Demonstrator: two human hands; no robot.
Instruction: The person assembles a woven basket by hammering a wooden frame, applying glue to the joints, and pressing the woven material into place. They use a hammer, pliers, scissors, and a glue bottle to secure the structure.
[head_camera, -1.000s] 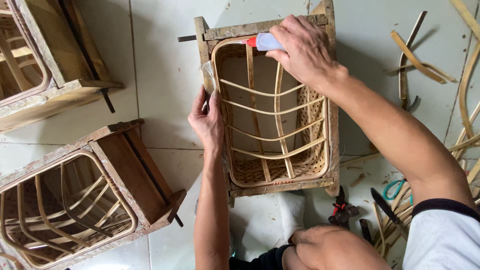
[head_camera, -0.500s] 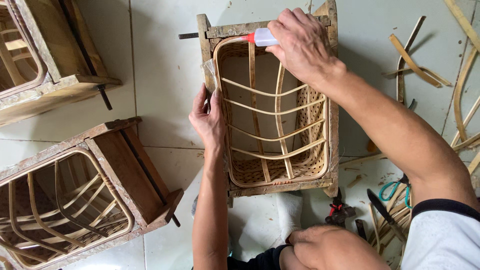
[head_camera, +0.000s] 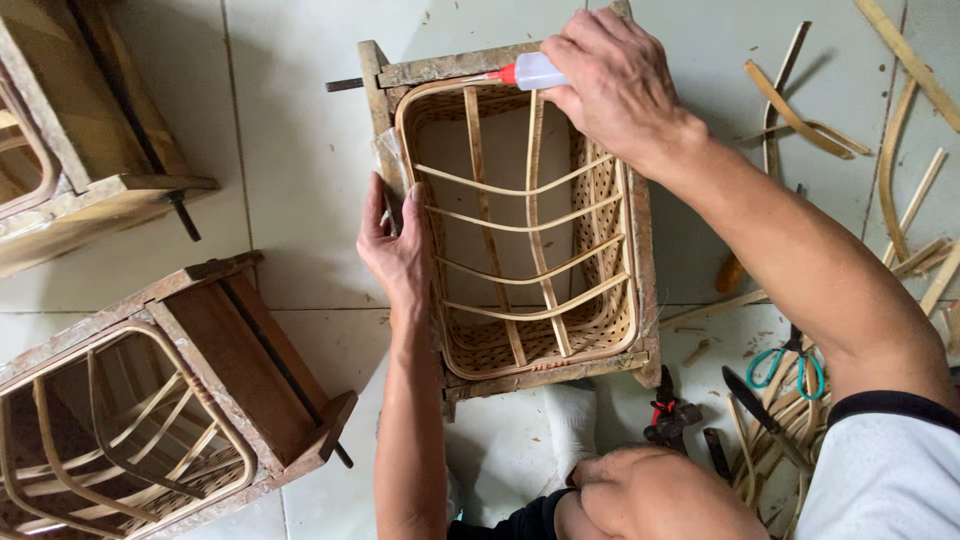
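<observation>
Looking down from the head camera, nearest me I see a bent knee (head_camera: 650, 495) and a white sock (head_camera: 572, 425) against the tiled floor (head_camera: 290, 150), then my left hand (head_camera: 398, 250) pressed flat along the left side of the wooden frame (head_camera: 645, 290), fingers extended and resting on its edge rather than curled around anything. Inside the frame sits the half-woven rattan basket (head_camera: 520, 240), its bent ribs crossing an open bottom. Farther off, my right hand (head_camera: 615, 85) is closed around a small glue bottle (head_camera: 530, 72), red nozzle touching the upper rim of the basket. To do this well, I judge I should keep the left palm bracing the frame so it cannot shift, hold the nozzle right on the joint, and squeeze sparingly. Most of the bottle is hidden under my fingers, so I cannot tell how full it is, nor whether glue is flowing. Scissors (head_camera: 785, 365) and pliers (head_camera: 670, 420) lie right; two other frames at left are cropped.
</observation>
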